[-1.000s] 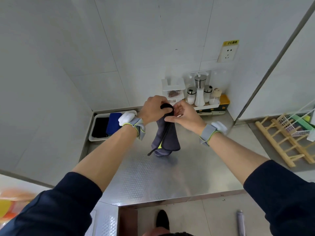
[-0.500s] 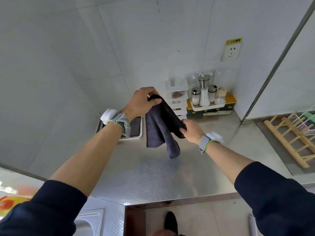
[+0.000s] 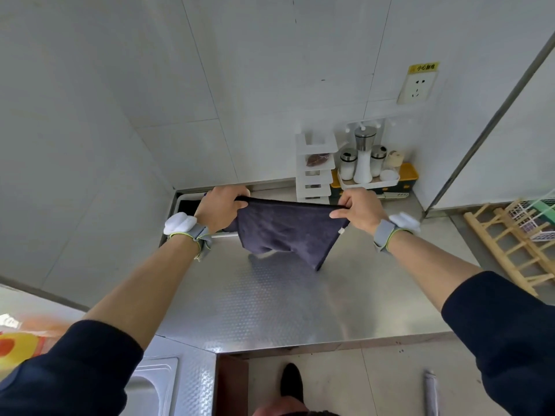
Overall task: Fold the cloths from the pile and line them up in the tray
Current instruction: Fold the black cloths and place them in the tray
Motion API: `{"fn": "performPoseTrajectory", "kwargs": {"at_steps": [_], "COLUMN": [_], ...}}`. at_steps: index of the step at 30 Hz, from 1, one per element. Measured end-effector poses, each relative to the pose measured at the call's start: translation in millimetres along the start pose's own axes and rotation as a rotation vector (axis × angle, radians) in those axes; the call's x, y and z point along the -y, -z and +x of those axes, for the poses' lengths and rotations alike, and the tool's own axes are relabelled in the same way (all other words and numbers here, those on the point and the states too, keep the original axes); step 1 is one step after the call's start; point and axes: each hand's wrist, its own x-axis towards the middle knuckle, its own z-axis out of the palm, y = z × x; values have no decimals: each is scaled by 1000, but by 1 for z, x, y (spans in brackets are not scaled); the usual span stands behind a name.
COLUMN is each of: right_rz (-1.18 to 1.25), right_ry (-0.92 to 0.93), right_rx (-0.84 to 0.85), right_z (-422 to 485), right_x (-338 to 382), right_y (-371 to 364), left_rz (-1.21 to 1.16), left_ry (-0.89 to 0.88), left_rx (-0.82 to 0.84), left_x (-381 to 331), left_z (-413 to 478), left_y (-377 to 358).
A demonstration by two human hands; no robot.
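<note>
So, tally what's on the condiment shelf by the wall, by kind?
Steel-topped shakers: 2
Tall steel-topped dispenser: 1
Small pale jar: 1
Total: 4, all on the white shelf. Their contents can't be told.

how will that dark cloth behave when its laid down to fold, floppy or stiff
Probably floppy: the dark cloth sags between the left hand and right hand, its lower corner drooping. It looks light, held by pinches alone, and may bunch on the steel counter.

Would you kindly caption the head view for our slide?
Both hands, left and right, stretch a dark cloth above the steel counter.
</note>
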Motion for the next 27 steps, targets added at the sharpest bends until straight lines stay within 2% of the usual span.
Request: {"fn": "performPoseTrajectory", "kwargs": {"at_steps": [4,7,10,15,18,20,23,27], "right_rz": [-47,17,-18,74,78,73,207,365], "right_ry": [51,87,114,78,41,-10,-98,-211], "right_rx": [28,9,142,89,270,423,618,702], "right_z": [2,2,0,-5,-11,-16,-25,-25], "right_x": [4,2,-2,-1,1,-1,-5,-12], "right_y": [14,23,29,34,37,39,38,28], "left_rz": [60,54,52,-178,-192,-248,-392,-602], "left_ry": [-56,-58,-55,-24,-10,13,46,179], "left_rx": [18,-28,50,15,167,336,562,679], "left_x": [2,4,4,4,5,8,11,19], "left_z": [0,0,-1,-3,-10,-19,-36,-45], "left_y": [-5,-7,-7,-1,0,1,2,-2]}}
